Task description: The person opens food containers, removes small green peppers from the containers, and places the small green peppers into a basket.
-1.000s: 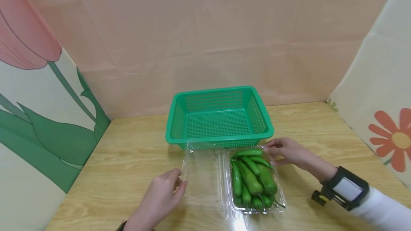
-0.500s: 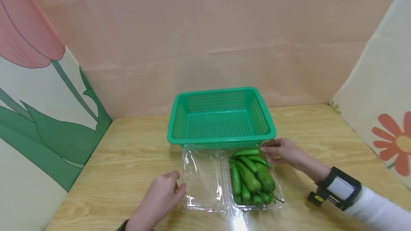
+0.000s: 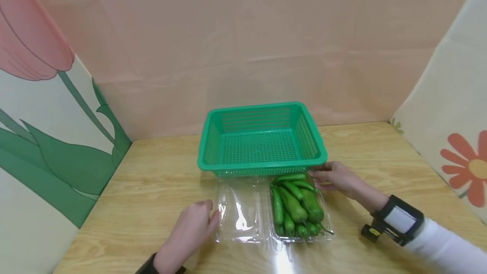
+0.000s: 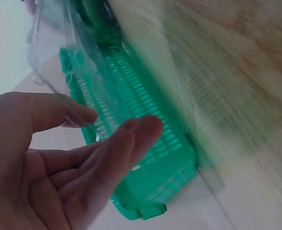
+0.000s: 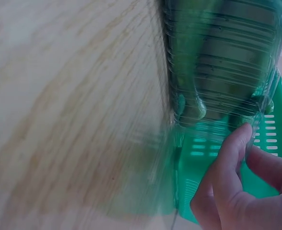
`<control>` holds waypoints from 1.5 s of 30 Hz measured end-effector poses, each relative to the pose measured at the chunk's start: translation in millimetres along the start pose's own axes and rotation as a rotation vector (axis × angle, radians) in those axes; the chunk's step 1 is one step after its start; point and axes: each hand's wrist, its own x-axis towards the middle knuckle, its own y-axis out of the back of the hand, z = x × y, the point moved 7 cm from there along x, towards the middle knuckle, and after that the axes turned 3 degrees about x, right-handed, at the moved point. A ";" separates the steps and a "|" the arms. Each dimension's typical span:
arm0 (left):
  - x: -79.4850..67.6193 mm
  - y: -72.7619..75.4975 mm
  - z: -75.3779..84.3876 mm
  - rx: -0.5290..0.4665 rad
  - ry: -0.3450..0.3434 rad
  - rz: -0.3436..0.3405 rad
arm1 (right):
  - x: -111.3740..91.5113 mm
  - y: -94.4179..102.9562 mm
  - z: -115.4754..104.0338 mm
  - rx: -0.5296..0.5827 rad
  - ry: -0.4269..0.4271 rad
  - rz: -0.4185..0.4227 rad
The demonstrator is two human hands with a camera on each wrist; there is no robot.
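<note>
A clear plastic clamshell box [image 3: 328,220] lies unfolded on the table, its tray filled with several long green peppers [image 3: 293,206]. Its see-through lid [image 3: 237,206] is laid out to the left. At the box's far right corner my right hand [image 3: 336,179] pinches the plastic edge between thumb and fingers; the right wrist view shows this grip on the rim from the side. My left hand [image 3: 192,225] is at the lid's left edge. In the left wrist view its thumb [image 4: 81,114] and bent fingers [image 4: 148,132] stand apart, with the lid's edge overlapping the thumb.
A green perforated plastic basket [image 3: 262,165] stands right behind the box, with nothing inside it. The wooden table [image 3: 160,172] reaches back to a pink sheet [image 3: 163,45]. Flower-printed cloths hang on the left [image 3: 68,155] and right [image 3: 437,92].
The lid has come down from a raised tilt to lie flatter. The box with the peppers has shifted slightly away towards the basket, my right hand staying at its corner.
</note>
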 end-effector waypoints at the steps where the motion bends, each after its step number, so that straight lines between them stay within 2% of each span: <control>1: 0.8 -1.1 -0.4 0.014 0.004 -0.009 | 0.2 0.1 0.4 0.011 -0.003 0.006; 5: 4.1 -8.2 -1.7 0.090 0.021 -0.078 | 1.1 1.7 2.1 0.055 -0.017 0.041; 9: 5.1 -18.8 -4.4 0.093 0.043 -0.158 | 2.4 2.1 3.4 0.097 -0.018 0.052; 16: 5.3 -39.5 -7.5 0.049 0.072 -0.268 | 3.8 2.0 11.0 0.217 -0.028 -0.014; 19: 6.1 -47.9 -7.8 0.067 0.070 -0.305 | 4.0 2.9 13.7 0.246 -0.025 -0.037; 23: 8.3 -54.3 -6.2 0.103 0.056 -0.341 | 3.8 2.7 14.4 0.252 -0.013 -0.059; 27: 10.7 -53.6 -4.6 0.113 0.057 -0.351 | 3.7 1.5 14.2 0.241 -0.007 -0.058; 35: 13.9 -51.8 -4.2 0.145 0.076 -0.381 | 3.0 4.0 13.5 0.142 0.029 0.023; 37: 14.5 -51.0 -4.3 0.170 0.086 -0.377 | 2.8 4.6 13.5 0.102 0.036 0.048; 40: 15.5 -46.5 -2.0 0.210 0.098 -0.327 | 2.5 4.8 13.2 0.040 0.038 0.082; 42: 16.9 -41.5 3.1 0.228 0.079 -0.258 | 1.1 4.1 11.1 -0.016 0.049 0.098; 45: 19.0 -33.7 16.2 0.229 0.003 -0.137 | -2.0 2.9 6.6 -0.092 0.065 0.128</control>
